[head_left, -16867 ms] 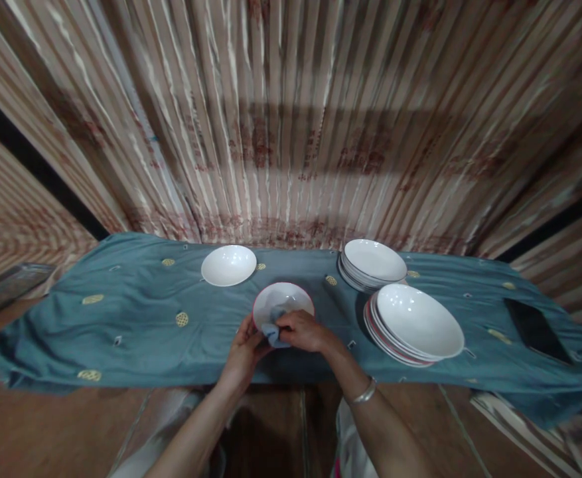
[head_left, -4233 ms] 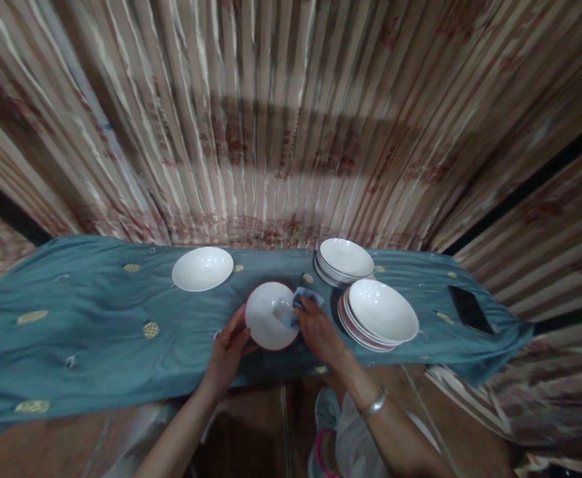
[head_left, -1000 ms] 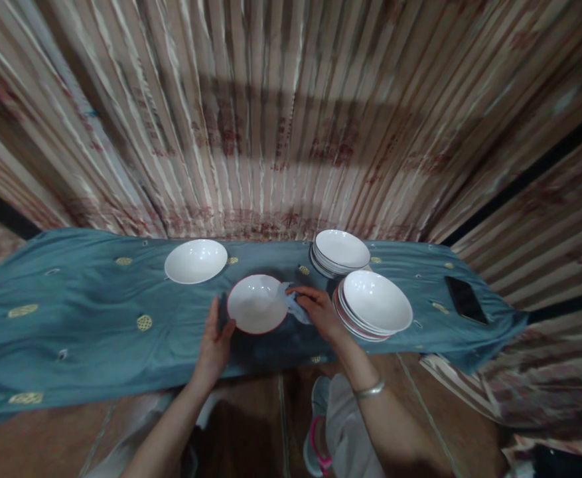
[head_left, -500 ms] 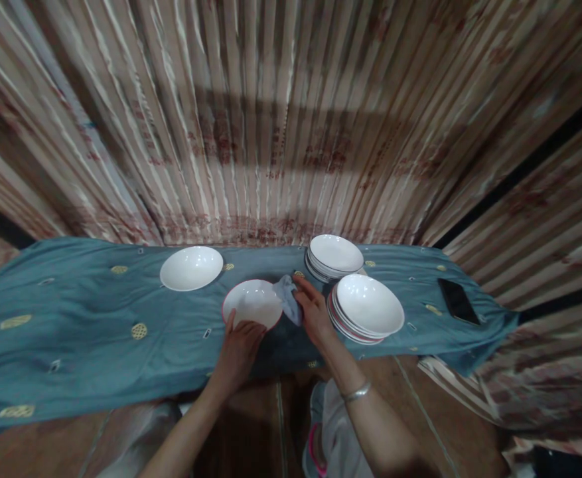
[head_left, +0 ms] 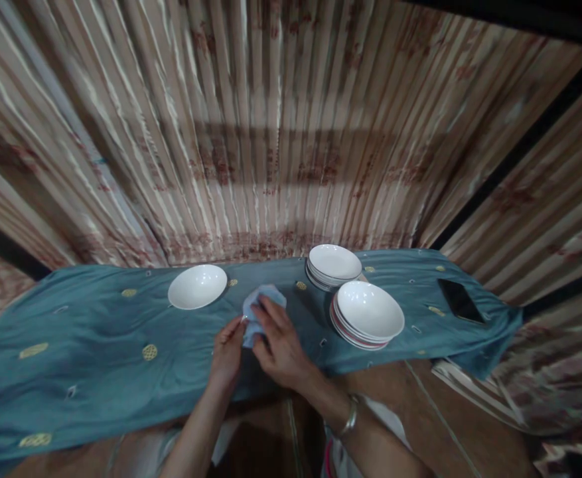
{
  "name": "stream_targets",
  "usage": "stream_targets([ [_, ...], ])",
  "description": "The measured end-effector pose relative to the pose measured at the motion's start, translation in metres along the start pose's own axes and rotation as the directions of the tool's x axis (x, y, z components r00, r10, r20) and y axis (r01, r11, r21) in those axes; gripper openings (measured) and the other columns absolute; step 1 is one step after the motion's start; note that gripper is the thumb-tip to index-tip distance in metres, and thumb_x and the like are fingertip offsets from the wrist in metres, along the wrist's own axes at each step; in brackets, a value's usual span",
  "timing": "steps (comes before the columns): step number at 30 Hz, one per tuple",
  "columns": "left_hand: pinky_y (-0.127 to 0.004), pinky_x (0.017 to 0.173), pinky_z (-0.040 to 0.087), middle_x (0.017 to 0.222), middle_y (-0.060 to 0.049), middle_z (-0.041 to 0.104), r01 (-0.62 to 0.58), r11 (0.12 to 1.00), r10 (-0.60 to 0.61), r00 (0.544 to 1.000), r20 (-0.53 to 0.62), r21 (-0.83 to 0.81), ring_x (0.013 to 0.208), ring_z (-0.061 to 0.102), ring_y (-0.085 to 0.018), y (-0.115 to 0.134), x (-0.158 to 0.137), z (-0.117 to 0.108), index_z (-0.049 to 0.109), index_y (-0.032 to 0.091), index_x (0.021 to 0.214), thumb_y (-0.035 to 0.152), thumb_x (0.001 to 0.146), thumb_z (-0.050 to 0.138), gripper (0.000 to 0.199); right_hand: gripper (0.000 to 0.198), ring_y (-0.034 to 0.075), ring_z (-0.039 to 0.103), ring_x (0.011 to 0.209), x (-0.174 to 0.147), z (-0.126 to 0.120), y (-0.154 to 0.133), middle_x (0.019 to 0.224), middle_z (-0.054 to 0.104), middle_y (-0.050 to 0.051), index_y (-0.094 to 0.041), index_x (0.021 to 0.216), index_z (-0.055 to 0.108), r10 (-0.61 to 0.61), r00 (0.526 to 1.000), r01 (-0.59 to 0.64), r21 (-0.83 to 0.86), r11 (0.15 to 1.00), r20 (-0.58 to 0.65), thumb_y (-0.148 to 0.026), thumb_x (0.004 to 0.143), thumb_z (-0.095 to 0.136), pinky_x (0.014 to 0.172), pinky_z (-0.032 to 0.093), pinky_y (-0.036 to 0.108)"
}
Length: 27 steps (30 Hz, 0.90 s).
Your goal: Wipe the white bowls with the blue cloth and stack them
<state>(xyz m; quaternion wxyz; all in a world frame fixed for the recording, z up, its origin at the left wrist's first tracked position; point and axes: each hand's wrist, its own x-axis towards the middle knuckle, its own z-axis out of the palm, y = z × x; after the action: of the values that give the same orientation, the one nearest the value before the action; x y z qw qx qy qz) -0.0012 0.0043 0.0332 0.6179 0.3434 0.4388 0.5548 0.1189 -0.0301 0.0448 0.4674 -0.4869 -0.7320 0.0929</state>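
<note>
My right hand (head_left: 278, 342) presses a light blue cloth (head_left: 265, 295), its fingers spread over the folds and its thumb below. Close against the cloth's left side, my left hand (head_left: 228, 345) is closed in a pinch on the edge of the white red-rimmed bowl, which the cloth and my fingers almost fully hide. Both hands are above the front of the table. To their right stands a stack of white bowls (head_left: 370, 311), some with red rims. Behind it is a stack of dark-rimmed white dishes (head_left: 335, 262). A single white bowl (head_left: 198, 287) sits at back left.
A teal cloth with yellow patterns (head_left: 106, 345) covers the long narrow table. A black phone (head_left: 460, 300) lies near its right end. Pleated patterned curtains (head_left: 271, 133) hang behind, with dark bars (head_left: 519, 149) at the sides. Brown floor (head_left: 420, 411) shows in front.
The red-rimmed bowl stood face-up in plain sight; now it is largely hidden between my hands. My right hand brought the cloth leftward onto it, and my left hand moved to its edge.
</note>
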Motion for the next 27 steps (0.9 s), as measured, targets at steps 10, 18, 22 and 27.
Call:
stream_targets([
  [10,-0.027,0.077,0.049,0.074,-0.005,0.072,0.163,0.912,-0.157,0.987,0.047,-0.377,0.074,0.066,-0.016,-0.016,0.004,-0.013,0.070,0.012,0.072,0.015,0.057,0.074,0.016,0.045,0.024,0.025,0.137,0.011,0.015,0.004,0.144,0.041,0.006,-0.021,0.137,0.042,-0.039,0.992,0.074,-0.299,0.951,0.121,-0.028,0.093,0.041,0.112,0.016,0.049],
  [18,-0.040,0.085,0.050,0.082,-0.010,0.073,0.195,0.895,-0.174,0.981,0.088,-0.402,0.094,0.066,-0.029,-0.011,-0.002,-0.012,0.071,0.012,0.078,0.016,0.062,0.073,0.017,0.040,0.019,0.048,0.123,0.026,0.019,0.045,0.130,0.056,0.009,-0.020,0.125,0.055,0.283,0.959,-0.277,0.179,0.944,-0.009,-0.031,0.091,0.036,0.107,0.034,0.037],
  [22,-0.039,0.084,0.052,0.075,-0.012,0.073,0.225,0.883,-0.222,0.973,0.057,-0.411,0.087,0.068,-0.029,-0.006,-0.004,-0.021,0.070,0.008,0.074,0.016,0.062,0.073,0.014,0.038,0.020,0.055,0.116,0.025,0.030,0.061,0.121,0.063,0.004,-0.023,0.116,0.061,0.527,0.849,-0.497,0.388,0.776,0.033,-0.035,0.087,0.040,0.105,0.036,0.038],
  [27,-0.040,0.087,0.051,0.081,-0.012,0.074,0.261,0.830,-0.301,0.954,0.000,-0.493,0.087,0.069,-0.027,0.001,-0.002,-0.027,0.068,0.007,0.094,0.011,0.077,0.058,0.021,0.043,0.020,0.051,0.121,0.020,0.042,0.064,0.126,0.060,0.005,-0.019,0.118,0.061,0.698,0.711,-0.612,0.559,0.560,0.080,-0.039,0.087,0.038,0.107,0.035,0.038],
])
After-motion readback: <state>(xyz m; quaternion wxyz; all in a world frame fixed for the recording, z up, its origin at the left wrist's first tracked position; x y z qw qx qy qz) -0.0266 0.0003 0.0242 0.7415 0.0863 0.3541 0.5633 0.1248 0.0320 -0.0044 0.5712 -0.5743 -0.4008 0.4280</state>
